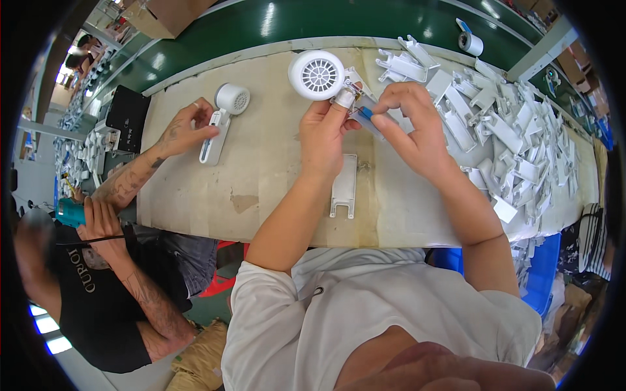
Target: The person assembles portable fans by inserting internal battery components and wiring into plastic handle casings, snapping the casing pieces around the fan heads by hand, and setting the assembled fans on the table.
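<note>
My left hand (pixel 321 138) is closed round the neck of a white handheld fan (pixel 317 75), whose round grille points up and toward me. Thin wires and small inner parts show at the neck's open end. My right hand (pixel 420 127) pinches a small blue piece (pixel 365 113) beside those wires; its exact kind is hard to make out. Behind the hands lie white plastic shells, partly hidden by the fingers. A white handle shell (pixel 343 188) rests on the table just below my left hand, touched by neither hand.
A large heap of white plastic shells (pixel 502 124) covers the table's right side. At left, a co-worker's hand (pixel 189 127) is at another white fan (pixel 218 130); their other hand grips a teal power screwdriver (pixel 72 212). A black box (pixel 120 117) stands beyond. A green conveyor (pixel 274 26) runs behind.
</note>
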Motion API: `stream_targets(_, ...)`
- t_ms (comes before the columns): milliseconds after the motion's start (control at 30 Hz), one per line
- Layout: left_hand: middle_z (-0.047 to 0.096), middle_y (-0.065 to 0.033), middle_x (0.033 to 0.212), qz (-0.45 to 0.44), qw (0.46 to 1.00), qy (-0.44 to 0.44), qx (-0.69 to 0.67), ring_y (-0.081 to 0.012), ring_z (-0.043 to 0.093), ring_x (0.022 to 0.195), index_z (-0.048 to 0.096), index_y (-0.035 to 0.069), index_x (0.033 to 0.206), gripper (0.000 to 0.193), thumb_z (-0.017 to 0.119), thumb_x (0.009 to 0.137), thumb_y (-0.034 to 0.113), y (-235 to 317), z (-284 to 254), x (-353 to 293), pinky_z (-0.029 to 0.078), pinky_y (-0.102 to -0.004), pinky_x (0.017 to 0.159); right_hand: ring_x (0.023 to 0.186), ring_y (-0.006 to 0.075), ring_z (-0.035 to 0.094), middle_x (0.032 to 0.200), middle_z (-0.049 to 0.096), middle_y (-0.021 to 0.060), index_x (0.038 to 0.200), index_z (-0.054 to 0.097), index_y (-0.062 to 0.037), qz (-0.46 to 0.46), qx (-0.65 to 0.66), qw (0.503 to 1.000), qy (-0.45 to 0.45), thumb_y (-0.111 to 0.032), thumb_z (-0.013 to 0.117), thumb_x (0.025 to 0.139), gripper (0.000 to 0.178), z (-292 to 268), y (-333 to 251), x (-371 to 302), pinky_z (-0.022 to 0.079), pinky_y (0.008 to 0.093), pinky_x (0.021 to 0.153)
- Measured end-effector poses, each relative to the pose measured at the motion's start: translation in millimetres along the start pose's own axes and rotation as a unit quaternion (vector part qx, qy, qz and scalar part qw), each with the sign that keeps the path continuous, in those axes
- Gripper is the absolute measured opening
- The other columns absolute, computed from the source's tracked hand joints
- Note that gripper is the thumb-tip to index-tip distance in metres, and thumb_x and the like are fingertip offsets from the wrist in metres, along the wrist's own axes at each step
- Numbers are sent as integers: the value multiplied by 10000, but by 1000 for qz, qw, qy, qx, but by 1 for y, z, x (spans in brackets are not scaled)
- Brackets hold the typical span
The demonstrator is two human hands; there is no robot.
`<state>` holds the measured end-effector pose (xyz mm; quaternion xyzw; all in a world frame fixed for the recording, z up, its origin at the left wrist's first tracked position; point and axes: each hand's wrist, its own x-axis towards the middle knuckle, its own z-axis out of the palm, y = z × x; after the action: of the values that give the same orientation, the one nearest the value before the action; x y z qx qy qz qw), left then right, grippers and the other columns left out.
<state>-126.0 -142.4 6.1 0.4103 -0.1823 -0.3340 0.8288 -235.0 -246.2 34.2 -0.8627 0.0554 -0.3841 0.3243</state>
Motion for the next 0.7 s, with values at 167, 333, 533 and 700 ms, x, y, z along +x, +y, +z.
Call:
stream_targets(167,616,-45,972,-32,999,5,-36,-105,578,802,549,20,1097,272,559,880,184,-1,3,-2,486,-256,674,855,237,513,942,560,42,796,583,-94,-147,-198,969,18,-180,730,612,250,7,-7,1,415,344,721)
stream_targets(333,595,-70,988,-65,993,-20,-97,-138,580,866,536,0,1094,270,547,882,167,-7,12,-8,494,-287,740,861,241,500,950,553,39,782,568,-80,-118,-232,965,21,-175,719,595,259,7,-2,3,410,348,726)
stream_targets(533,580,-66,1060,-50,993,-35,-98,-151,574,921,514,6,1127,283,523,891,161,-15,10,-11,477,-315,805,889,270,495,960,555,68,799,562,-59,-61,-183,981,-5,-120,693,622,228,2,-2,4,419,356,761)
stream_targets(700,563,-83,1108,-69,995,-24,-72,-170,561,972,496,9,1149,301,492,902,181,-7,12,-12,468,-333,838,918,293,493,965,554,78,834,567,-50,-32,-126,991,-41,-93,671,666,202,-6,7,2,420,361,796)
